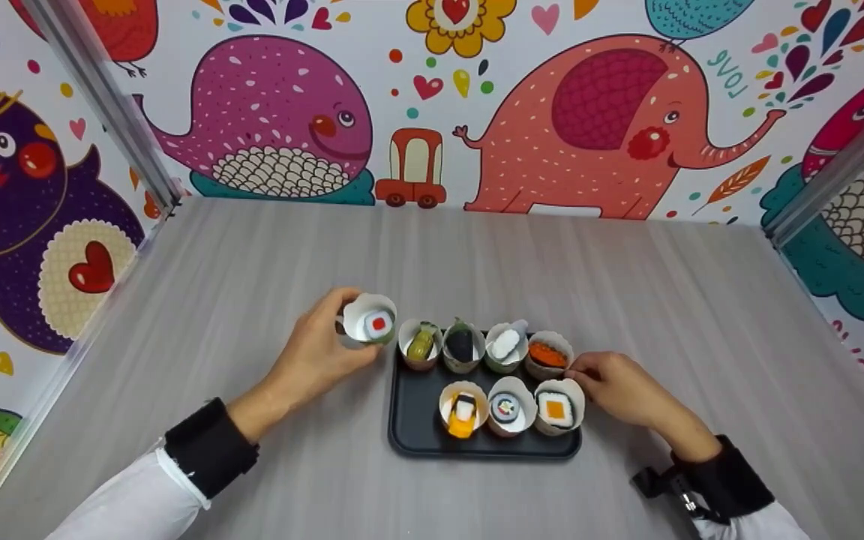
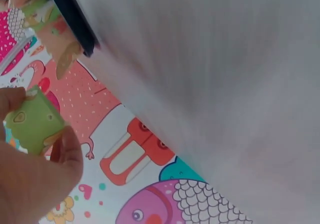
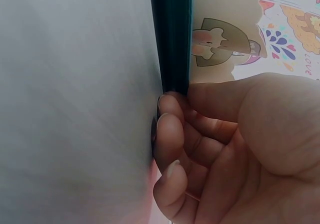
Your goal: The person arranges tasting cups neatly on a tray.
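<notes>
My left hand [image 1: 312,341] grips a small paper cup [image 1: 355,321] with a scalloped rim, raised by the back left corner of a black tray [image 1: 421,442]. A white toy sushi roll [image 1: 379,323] with a red square centre sits in it. In the left wrist view the cup's outside [image 2: 35,124] is green, between thumb and fingers. My right hand [image 1: 619,386] pinches the tray's right edge [image 3: 175,44] with thumb and curled fingers. Nearest to it are cups holding an orange-topped piece [image 1: 549,354] and a white roll with an orange square [image 1: 556,409].
Other cups on the tray hold a yellow-green piece [image 1: 421,341], a dark piece [image 1: 460,345], a white piece [image 1: 506,344], a yellow piece [image 1: 463,416] and a round roll [image 1: 505,408]. Cartoon-printed walls [image 1: 417,90] border the grey table [image 1: 289,255] at the back and sides.
</notes>
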`<move>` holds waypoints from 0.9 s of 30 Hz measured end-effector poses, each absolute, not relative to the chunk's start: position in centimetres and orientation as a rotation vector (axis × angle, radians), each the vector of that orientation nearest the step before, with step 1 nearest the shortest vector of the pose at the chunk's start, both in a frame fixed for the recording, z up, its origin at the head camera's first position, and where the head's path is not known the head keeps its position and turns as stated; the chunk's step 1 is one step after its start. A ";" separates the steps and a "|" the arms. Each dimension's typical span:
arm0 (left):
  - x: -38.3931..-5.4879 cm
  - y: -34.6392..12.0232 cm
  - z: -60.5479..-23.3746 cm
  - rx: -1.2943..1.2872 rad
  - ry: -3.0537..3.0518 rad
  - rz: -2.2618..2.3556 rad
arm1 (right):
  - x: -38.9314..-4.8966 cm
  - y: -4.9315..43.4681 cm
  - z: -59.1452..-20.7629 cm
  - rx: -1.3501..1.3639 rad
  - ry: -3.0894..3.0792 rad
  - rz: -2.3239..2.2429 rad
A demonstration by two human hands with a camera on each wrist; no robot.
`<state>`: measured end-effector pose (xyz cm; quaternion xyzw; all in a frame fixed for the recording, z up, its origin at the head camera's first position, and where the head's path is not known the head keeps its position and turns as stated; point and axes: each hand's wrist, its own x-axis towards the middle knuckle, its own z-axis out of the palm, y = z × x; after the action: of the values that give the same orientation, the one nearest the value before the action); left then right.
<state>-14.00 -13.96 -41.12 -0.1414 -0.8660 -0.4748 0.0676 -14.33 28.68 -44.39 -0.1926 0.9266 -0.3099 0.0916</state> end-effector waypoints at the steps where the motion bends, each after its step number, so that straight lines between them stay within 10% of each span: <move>1: -13.7 -13.9 -41.2 -0.439 -2.615 -1.426 | -14.3 28.7 -44.4 -0.571 2.751 -0.923; 27: -10.8 -12.0 -43.3 -0.886 -2.775 -1.499 | -14.2 28.4 -44.4 -0.621 2.771 -0.935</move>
<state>-10.76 -12.00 -43.32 -0.2698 -0.8452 -0.4565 -0.0672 -14.19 28.45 -44.36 -0.2071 0.9242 -0.3118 0.0762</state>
